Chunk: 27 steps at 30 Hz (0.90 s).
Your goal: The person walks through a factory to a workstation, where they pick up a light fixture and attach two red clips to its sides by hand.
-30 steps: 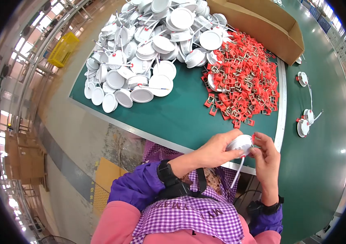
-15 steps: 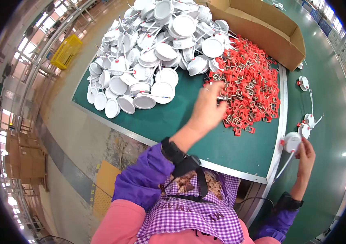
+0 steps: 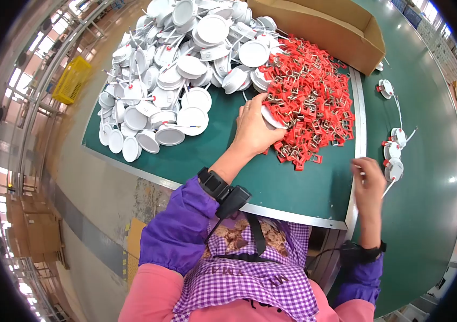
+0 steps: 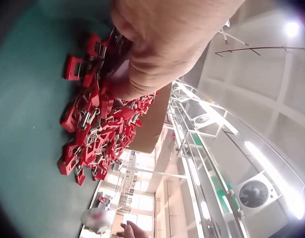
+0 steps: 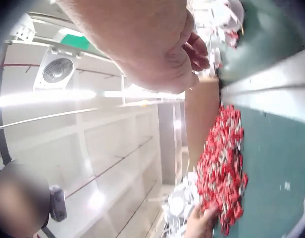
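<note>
Head view: nearest, the right hand [image 3: 368, 182] is held loosely curled and empty, beyond the table edge [image 3: 359, 118] right of the red clip pile [image 3: 314, 102]. Bare green mat [image 3: 293, 188] is seen on the pile's near side. At the pile's near-left edge, a white lamp housing [image 3: 272, 117] is gripped by the left hand [image 3: 254, 129].

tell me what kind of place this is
Likely a factory assembly bench: a heap of white lamp housings, a pile of red spring clips, and what looks like a green conveyor belt carrying fitted lamps.
</note>
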### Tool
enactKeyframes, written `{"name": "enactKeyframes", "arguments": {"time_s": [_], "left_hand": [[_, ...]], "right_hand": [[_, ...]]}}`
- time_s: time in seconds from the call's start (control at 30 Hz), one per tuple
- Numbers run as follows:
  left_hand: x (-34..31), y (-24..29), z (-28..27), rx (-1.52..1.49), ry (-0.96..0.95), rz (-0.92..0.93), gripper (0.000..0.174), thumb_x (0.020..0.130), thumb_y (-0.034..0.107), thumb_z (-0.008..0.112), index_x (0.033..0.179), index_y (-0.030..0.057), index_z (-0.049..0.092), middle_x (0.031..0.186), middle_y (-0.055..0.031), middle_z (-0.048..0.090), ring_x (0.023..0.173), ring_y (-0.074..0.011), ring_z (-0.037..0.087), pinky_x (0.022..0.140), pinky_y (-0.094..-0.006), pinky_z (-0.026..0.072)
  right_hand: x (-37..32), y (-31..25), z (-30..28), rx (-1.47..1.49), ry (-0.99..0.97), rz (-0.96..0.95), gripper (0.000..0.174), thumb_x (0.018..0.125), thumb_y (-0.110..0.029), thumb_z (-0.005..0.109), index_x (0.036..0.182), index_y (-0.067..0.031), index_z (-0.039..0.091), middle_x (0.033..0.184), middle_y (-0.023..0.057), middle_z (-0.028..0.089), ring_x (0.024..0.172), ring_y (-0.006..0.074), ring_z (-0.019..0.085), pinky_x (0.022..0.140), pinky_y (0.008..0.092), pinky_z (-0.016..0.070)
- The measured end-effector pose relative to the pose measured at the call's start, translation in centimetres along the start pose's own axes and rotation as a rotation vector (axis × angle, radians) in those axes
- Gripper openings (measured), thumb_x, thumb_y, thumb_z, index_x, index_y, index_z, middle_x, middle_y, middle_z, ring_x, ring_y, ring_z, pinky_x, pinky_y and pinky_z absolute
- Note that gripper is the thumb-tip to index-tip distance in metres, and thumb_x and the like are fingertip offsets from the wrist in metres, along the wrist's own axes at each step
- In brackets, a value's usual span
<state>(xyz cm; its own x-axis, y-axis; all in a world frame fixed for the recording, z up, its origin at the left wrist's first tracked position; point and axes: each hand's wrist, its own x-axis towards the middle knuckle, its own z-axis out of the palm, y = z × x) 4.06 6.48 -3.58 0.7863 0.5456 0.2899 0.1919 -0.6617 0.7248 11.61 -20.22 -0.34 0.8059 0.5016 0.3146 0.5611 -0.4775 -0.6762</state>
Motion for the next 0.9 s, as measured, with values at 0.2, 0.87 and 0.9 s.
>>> {"name": "enactKeyframes", "arguments": {"time_s": [0.2,0.87,0.9], "left_hand": [[-0.9,1.0,-1.3,-0.185,-0.008,-0.089,0.071,0.058,0.023,0.077,0.120,0.0048,0.048,0.109,-0.0147,0.051,0.095,-0.0246,0.053,0.086,-0.0339,0.0435],[-0.8,1.7,-6.1,-1.121,0.175,-0.390,0.034,0.089,0.036,0.055,0.105,0.0059,0.058,0.098,-0.0040,0.061,0.086,-0.0130,0.055,0.073,-0.0284,0.0429],[-0.9,2.2,-6.6,-1.132,0.251,-0.405,0.034,0.088,0.036,0.055,0.104,0.0057,0.059,0.095,-0.0028,0.061,0.082,-0.0107,0.055,0.069,-0.0261,0.0434]], "right_hand": [[0.0,-2.0,5.7,-0.119,-0.157,-0.150,0.012,0.077,-0.006,0.061,0.087,-0.0005,0.060,0.082,0.0126,0.056,0.075,0.0313,0.057,0.066,0.0386,0.0455],[-1.1,-2.7,6.2,-0.464,-0.324,-0.089,0.013,0.074,-0.009,0.058,0.077,-0.0008,0.048,0.073,0.0157,0.055,0.069,0.0340,0.057,0.061,0.0423,0.0451],[-1.2,-2.7,6.1,-0.455,-0.319,-0.079,0.012,0.072,-0.008,0.058,0.075,-0.0007,0.049,0.072,0.0163,0.055,0.066,0.0355,0.056,0.060,0.0436,0.0442]]}}
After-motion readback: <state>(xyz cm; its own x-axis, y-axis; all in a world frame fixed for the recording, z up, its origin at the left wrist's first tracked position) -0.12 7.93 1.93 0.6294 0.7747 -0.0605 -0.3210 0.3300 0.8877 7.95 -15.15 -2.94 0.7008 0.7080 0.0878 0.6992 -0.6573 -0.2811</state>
